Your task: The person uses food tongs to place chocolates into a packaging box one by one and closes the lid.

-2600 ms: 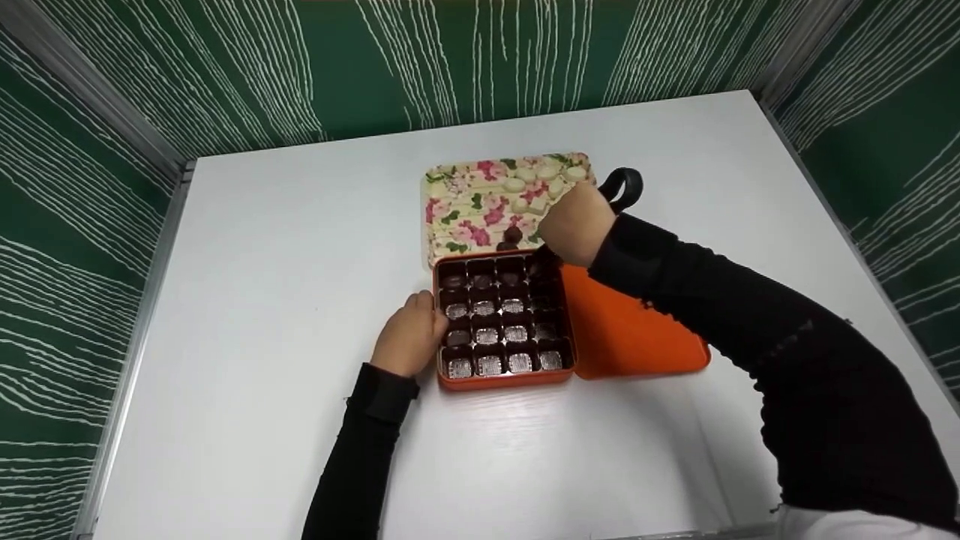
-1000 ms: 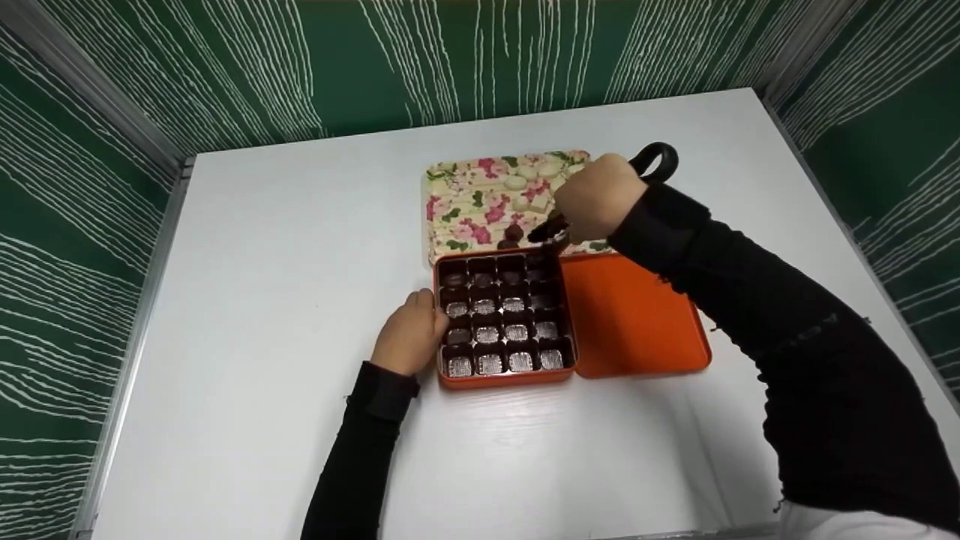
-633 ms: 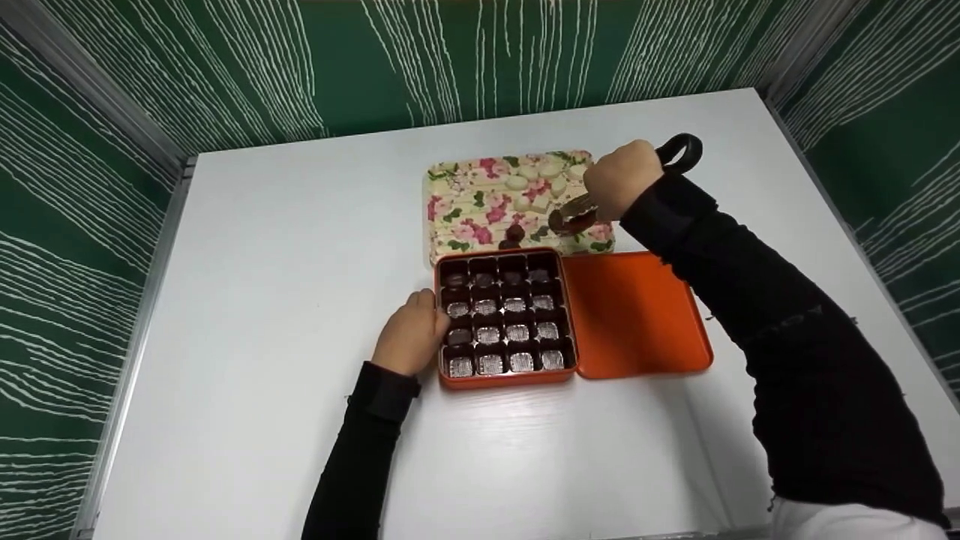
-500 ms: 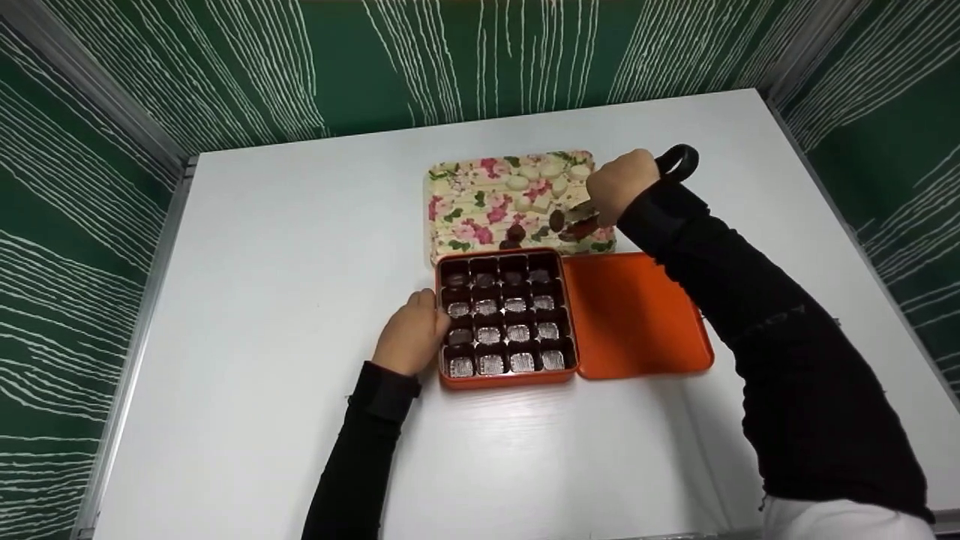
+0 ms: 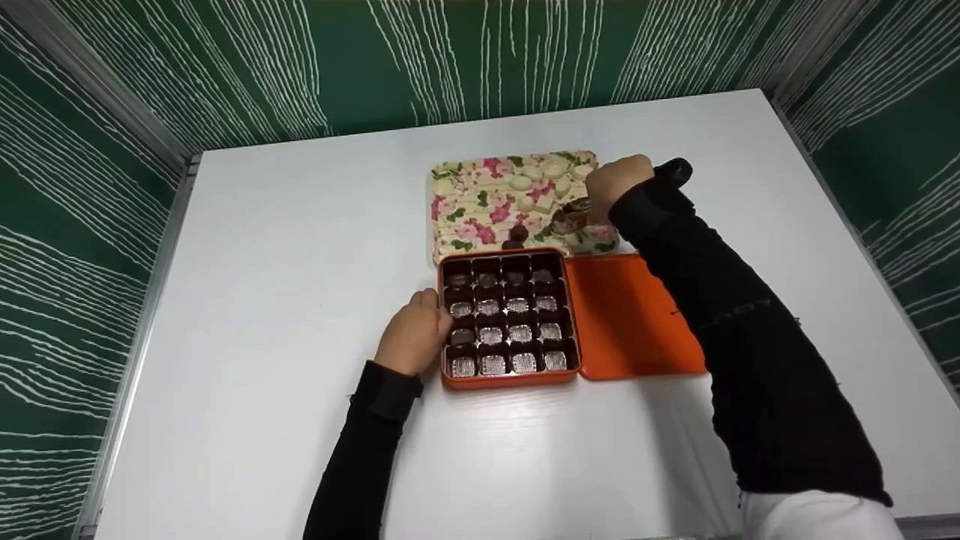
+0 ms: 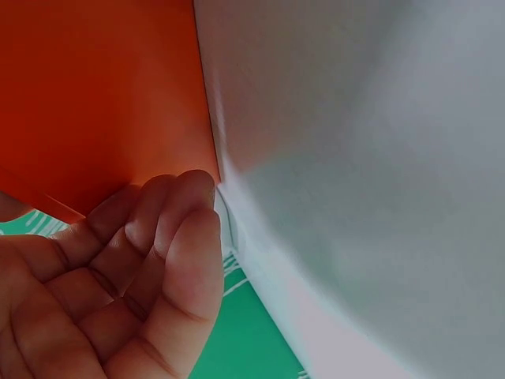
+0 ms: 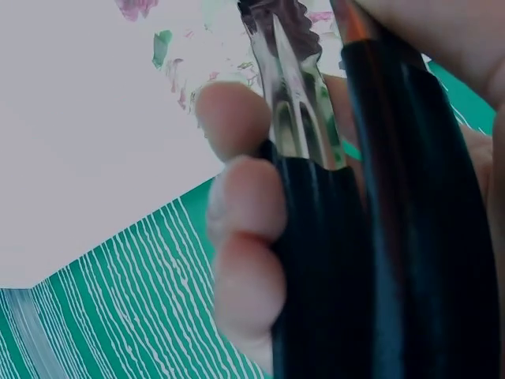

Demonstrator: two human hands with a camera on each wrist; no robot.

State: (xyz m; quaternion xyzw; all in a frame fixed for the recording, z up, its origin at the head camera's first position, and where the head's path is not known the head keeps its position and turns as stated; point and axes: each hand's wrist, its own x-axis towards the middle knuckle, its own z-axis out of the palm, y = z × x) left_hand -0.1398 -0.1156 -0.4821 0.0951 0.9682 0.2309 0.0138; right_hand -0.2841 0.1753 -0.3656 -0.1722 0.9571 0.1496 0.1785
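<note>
My left hand holds the left side of an orange chocolate box, thumb at the rim. In the left wrist view its fingers bend against the orange outer wall. My right hand grips black-handled metal tongs over the right part of a floral tray. The tong tips are low beside a dark chocolate; I cannot tell whether they pinch it. Dark chocolates sit across the box's back row, and another dark piece seems to lie in the left compartment of the third row.
Several white chocolates lie at the tray's back right. Dark chocolates lie by the box's back edge. An orange lid lies right of the box on a white table, with green walls around.
The tongs have come out of the box's back right compartment, where a chocolate now shows, and moved over the floral tray. My left hand has stayed put.
</note>
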